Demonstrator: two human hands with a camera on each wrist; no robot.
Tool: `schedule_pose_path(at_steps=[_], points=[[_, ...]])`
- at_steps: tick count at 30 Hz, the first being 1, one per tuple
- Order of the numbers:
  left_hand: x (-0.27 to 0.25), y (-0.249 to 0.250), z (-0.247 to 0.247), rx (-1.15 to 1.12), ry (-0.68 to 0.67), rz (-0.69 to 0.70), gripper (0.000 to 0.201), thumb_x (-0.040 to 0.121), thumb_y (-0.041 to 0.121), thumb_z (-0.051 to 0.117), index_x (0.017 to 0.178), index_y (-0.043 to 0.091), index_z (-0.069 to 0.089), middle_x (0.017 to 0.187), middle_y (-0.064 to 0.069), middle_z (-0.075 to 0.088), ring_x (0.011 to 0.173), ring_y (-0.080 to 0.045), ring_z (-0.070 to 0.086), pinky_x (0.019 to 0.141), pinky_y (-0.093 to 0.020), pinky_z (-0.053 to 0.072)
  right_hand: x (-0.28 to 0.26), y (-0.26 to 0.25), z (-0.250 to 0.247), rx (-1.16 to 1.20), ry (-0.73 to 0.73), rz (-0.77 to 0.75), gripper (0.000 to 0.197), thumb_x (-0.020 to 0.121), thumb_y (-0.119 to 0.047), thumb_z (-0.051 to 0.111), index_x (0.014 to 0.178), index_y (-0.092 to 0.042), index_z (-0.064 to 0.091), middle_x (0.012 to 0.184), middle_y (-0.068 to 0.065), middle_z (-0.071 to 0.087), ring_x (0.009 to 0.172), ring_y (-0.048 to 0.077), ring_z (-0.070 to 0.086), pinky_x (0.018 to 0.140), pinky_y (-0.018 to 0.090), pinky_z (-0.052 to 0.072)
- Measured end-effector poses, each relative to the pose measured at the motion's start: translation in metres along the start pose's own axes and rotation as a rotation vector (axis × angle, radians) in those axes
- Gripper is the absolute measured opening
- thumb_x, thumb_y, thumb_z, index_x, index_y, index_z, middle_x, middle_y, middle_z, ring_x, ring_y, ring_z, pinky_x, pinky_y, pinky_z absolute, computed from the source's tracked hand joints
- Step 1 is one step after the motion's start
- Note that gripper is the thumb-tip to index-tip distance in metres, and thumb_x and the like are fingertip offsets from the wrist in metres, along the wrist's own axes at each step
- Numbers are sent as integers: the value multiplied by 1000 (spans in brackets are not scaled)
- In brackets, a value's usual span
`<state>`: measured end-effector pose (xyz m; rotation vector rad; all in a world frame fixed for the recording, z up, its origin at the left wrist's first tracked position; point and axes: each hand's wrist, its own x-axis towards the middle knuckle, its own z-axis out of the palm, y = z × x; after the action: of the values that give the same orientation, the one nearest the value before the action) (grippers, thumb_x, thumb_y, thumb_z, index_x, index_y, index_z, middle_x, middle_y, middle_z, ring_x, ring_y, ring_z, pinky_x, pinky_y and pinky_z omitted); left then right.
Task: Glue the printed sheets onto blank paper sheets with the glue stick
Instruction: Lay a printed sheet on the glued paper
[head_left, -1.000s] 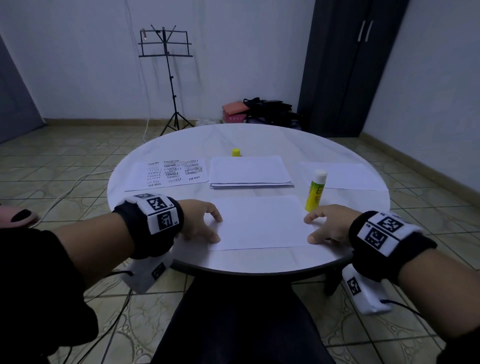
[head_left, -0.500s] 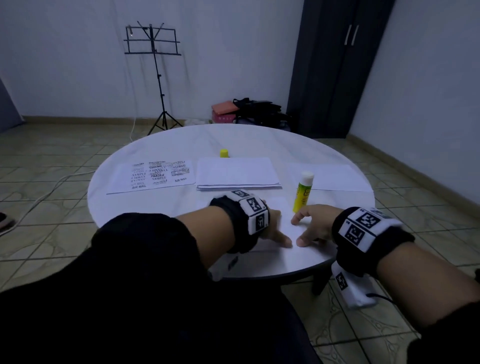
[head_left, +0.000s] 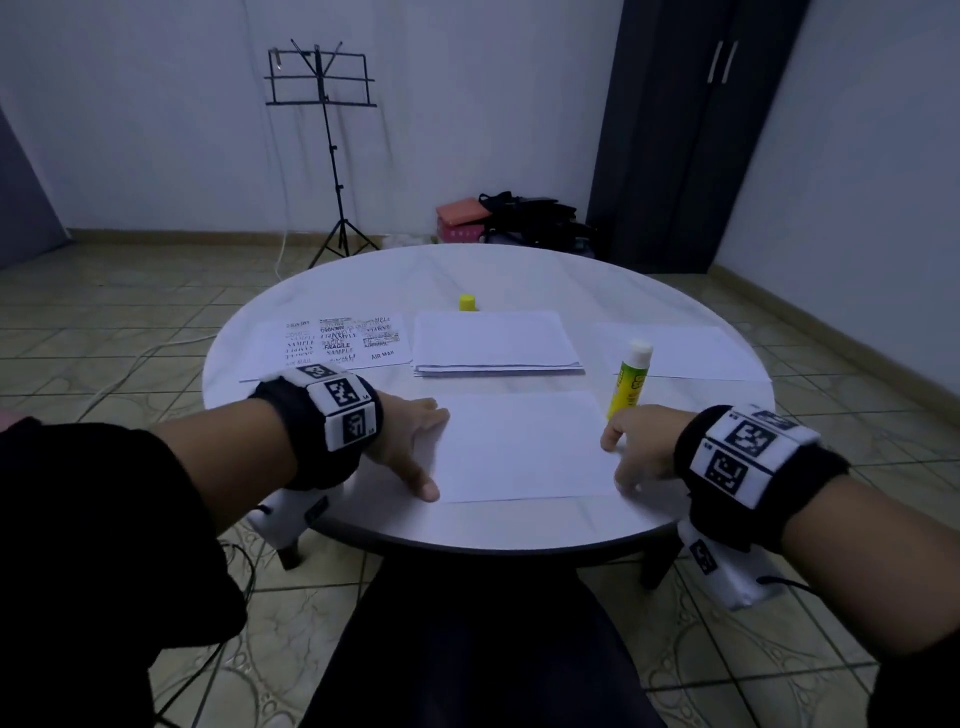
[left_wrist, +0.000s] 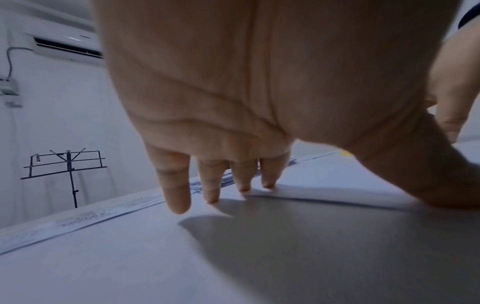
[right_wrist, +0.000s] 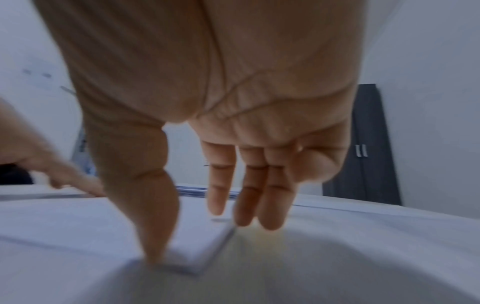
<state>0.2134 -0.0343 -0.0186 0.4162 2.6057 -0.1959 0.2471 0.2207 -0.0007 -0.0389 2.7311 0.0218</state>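
- Both hands sit at the ends of the blank sheet (head_left: 524, 447) nearest the person: the left hand (head_left: 410, 441) rests with straight fingers on its left edge, and the right hand (head_left: 636, 447) has fingers extended, its thumb tip pressing the sheet's near right corner. Neither hand grasps anything.
- Judging from this, the step in hand is squaring or flattening the sheet on the round table (head_left: 519, 527) before glue goes on.
- To do it well, press evenly with flat fingertips on both ends so the paper cannot skew or buckle.
- Uncapped, the glue stick (head_left: 629, 379) stands upright just beyond the right hand; a careless sweep could tip it.
- Its yellow cap (head_left: 467, 302) stands behind the stack of sheets (head_left: 493, 343) in the middle of the table.
- Printed sheets (head_left: 337, 345) lie far left, well apart from another sheet (head_left: 685, 351) at far right.
- Keeping the stick within the right hand's reach should save fumbling.
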Motion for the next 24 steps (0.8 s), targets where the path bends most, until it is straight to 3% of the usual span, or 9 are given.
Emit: schedule_pose_path(at_steps=[2,5,8,11,14,17,20,24], points=[[1,-2,1,5,19,7,110,71,62,71,152,23,8,159,5,6,145,-19,17,117,-42,18,-2,-13,1,-71,22,-25,53,82,-15,65,131,-9,47,129,12,52,108,25,56,75,26,47],[-2,-8,3,21,34,1,111,65,63,74,151,25,13,158,2,10,143,-20,21,115,-42,22,1,-44,4,-110,51,-186,54,83,-20,62,134,-23,44,134,5,45,120,23,48,93,27,41],[-6,-17,8,-3,38,-32,113,61,62,78,149,30,14,153,4,23,139,-19,29,113,-41,27,5,-90,4,-96,10,-409,60,83,-21,65,139,-24,43,143,4,42,129,21,42,103,28,37],[-8,-28,14,-29,21,-70,123,54,66,79,149,34,7,154,1,23,141,-21,27,113,-44,27,8,-124,0,-129,-44,-501,69,85,-23,66,146,-25,34,147,3,37,133,20,37,105,28,32],[-15,-33,17,-24,21,-63,125,58,66,76,150,27,2,156,2,18,143,-21,21,114,-45,24,12,-124,-11,-183,-85,-465,78,84,-32,69,149,-20,28,151,2,32,138,21,31,107,28,28],[-20,-30,16,15,42,-22,112,67,62,73,149,18,11,154,7,16,142,-19,19,114,-45,23,16,-96,-19,-180,-107,-378,86,81,-38,71,150,-15,24,154,5,26,141,22,26,110,28,24],[-18,-31,17,26,39,-18,114,63,66,74,149,19,14,153,7,16,141,-20,21,112,-47,25,19,-58,-17,-121,-144,-286,97,79,-39,72,152,-20,11,158,2,15,144,18,17,112,26,17],[-15,-32,14,22,19,-36,117,58,68,76,148,23,16,151,5,21,140,-22,26,111,-45,28,24,-22,-8,-133,-191,-227,109,72,-45,77,152,-28,5,159,-4,2,146,18,7,119,38,11]])
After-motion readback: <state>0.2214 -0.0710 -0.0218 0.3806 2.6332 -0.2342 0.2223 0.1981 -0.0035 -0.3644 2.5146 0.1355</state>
